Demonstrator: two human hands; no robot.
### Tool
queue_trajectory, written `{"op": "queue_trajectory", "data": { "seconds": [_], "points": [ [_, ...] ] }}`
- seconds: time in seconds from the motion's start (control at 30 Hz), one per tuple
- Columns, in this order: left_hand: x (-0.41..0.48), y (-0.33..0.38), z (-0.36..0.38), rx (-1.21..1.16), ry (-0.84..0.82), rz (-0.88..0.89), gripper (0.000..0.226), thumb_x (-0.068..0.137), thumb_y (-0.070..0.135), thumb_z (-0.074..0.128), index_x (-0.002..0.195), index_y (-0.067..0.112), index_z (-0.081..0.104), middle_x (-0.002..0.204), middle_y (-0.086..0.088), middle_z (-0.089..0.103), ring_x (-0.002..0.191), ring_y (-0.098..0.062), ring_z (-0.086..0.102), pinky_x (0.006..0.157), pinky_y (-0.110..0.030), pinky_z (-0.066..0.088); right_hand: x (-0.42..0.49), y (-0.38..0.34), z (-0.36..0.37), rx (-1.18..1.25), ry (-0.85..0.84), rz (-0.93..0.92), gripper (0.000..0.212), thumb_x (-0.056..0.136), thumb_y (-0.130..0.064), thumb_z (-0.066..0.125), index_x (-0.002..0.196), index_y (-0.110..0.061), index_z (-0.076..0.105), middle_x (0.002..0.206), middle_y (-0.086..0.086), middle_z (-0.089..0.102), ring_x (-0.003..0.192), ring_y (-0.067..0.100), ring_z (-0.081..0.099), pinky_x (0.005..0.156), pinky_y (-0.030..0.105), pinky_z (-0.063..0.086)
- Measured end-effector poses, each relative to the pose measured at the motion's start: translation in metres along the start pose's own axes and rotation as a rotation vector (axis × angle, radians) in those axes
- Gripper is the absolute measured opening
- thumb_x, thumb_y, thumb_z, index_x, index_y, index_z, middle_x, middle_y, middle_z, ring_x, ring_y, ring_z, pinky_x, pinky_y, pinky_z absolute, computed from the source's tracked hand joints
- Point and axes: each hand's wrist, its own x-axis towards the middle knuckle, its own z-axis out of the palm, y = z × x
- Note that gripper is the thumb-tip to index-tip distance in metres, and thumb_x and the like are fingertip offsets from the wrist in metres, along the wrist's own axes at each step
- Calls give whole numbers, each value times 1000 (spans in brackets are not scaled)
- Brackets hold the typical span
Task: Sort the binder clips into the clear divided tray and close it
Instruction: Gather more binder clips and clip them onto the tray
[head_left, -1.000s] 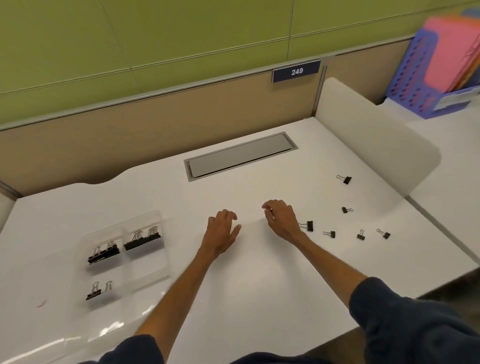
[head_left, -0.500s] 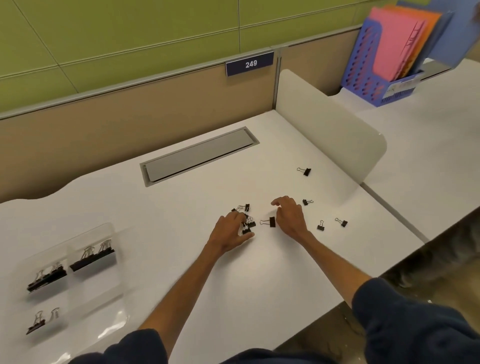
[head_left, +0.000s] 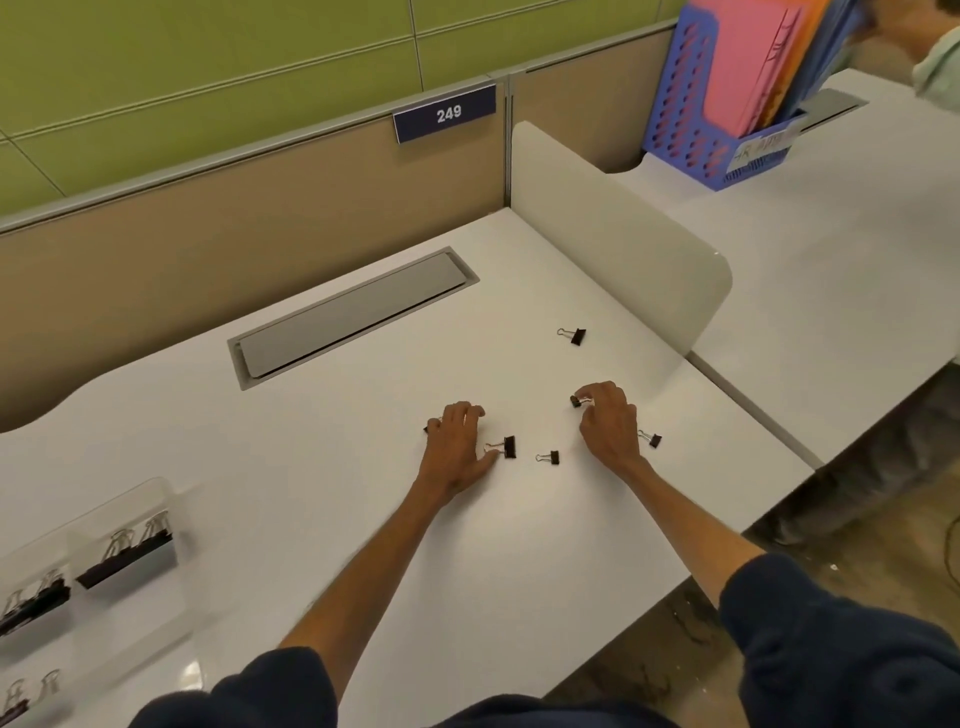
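Note:
Small black binder clips lie scattered on the white desk. My left hand lies palm down with fingers spread over some clips; one dark clip edge peeks out at its left. A larger clip lies against its thumb. My right hand pinches a small clip between thumb and forefinger. Loose clips lie between the hands, right of my right hand, and further back. The clear divided tray sits open at the lower left, with clips in its compartments.
A grey cable hatch is set into the desk behind the hands. A white rounded divider borders the desk on the right. Beyond it stands a blue file holder with coloured folders. The desk's front edge runs close to my right forearm.
The view has swung right, pushing the tray toward the left edge. My right hand has moved back and right and now pinches a small clip. My left hand stays over the clip cluster.

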Motion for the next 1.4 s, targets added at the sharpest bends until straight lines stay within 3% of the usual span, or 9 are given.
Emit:
{"op": "queue_trajectory", "data": {
  "seconds": [0.17,0.37,0.5,0.63,0.87,1.07,1.2,1.3,1.4],
  "points": [
    [-2,-13,1,-9,25,-41,66,74,66,49,125,24,45,123,0,38,122,-19,32,94,-38,26,11,-5,11,7,1,-18,37,81,5,46,105,-17,62,110,2,58,105,25,53,82,41,36],
    [18,20,3,130,12,10,64,70,82,44,88,23,61,94,7,55,103,-16,44,85,-39,29,30,-14,15,-15,7,-3,35,86,0,45,113,-17,60,117,4,55,110,25,51,85,42,35],
    [30,39,13,102,-71,19,42,83,58,52,81,17,61,85,2,60,95,-21,49,84,-40,30,51,-13,11,-3,-39,51,36,91,-10,46,127,-14,52,128,9,47,118,29,47,88,45,38],
    [39,42,11,55,-45,42,25,88,39,56,95,16,64,97,0,58,100,-23,48,84,-39,30,76,-9,8,-93,-184,68,66,86,-20,56,146,-20,30,146,11,27,119,39,42,89,52,44],
    [22,36,10,232,-2,-95,58,73,71,53,83,13,50,66,-1,60,65,-26,53,74,-40,38,113,2,8,-191,-368,-20,68,95,-27,49,152,-31,13,159,5,1,125,40,38,95,49,42],
    [17,30,18,326,47,-24,56,76,63,57,53,17,35,42,4,44,48,-22,34,71,-40,45,111,1,14,-239,-369,31,57,100,-31,39,152,-27,17,160,2,4,130,34,31,96,46,41],
    [25,35,23,400,22,72,40,74,49,71,58,19,50,48,5,48,47,-21,45,65,-34,45,99,2,17,-247,-294,-21,54,99,-26,40,151,-25,24,157,6,14,121,34,43,87,45,46],
    [36,36,23,384,-9,67,29,68,41,77,65,19,57,57,5,52,52,-20,50,58,-31,41,92,-1,13,-261,-302,-64,54,97,-19,42,149,-25,28,151,8,22,85,31,59,73,38,45],
    [47,37,20,300,-32,21,24,66,32,78,79,18,63,69,1,54,59,-21,51,57,-32,40,80,0,15,-250,-260,-113,51,96,-14,44,145,-25,37,138,9,35,75,32,59,71,38,47]
  ]
}}
